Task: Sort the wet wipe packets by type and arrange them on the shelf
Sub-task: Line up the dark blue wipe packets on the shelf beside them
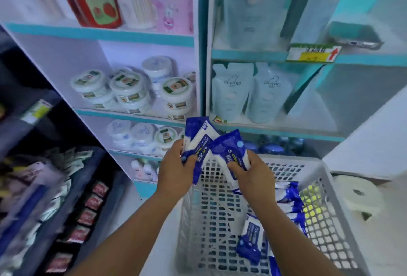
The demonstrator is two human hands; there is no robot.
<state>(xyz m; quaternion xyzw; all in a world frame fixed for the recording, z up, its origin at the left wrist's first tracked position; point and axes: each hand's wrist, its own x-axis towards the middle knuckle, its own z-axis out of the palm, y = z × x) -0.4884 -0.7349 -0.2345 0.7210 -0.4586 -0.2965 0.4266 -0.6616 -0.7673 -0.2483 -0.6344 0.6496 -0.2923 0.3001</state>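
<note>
Nearest the camera: grey lattice basket (326, 227), holding loose blue-and-white wet wipe packets (251, 242) along its right side and floor; something yellow-green shows through the right wall.
Above the basket rim, left: left hand (176, 172), fingers curled round a fan of packets (198, 143), at least two, print facing up.
Above the basket rim, right: right hand (253, 176), fingers and thumb pinching a single packet (231, 150), its top edge overlapping the left-hand fan.
Step in hand (judged): comparing or adding the single packet to the held bunch, sorting by type.
Handling advice: read the print on both faces before merging; square the edges so the soft packs stack flat; grip near the middle, as they sag.
Left, lower: dark rack (72, 198) of small sachets, red ones in a row.
Beyond the hands: white shelving with turquoise edges (99, 33); round white tubs (127, 90) on the middle levels.
Right bay: pale blue refill pouches (248, 92); yellow price tag (312, 54) above.
Destination shelf: cannot tell which.
</note>
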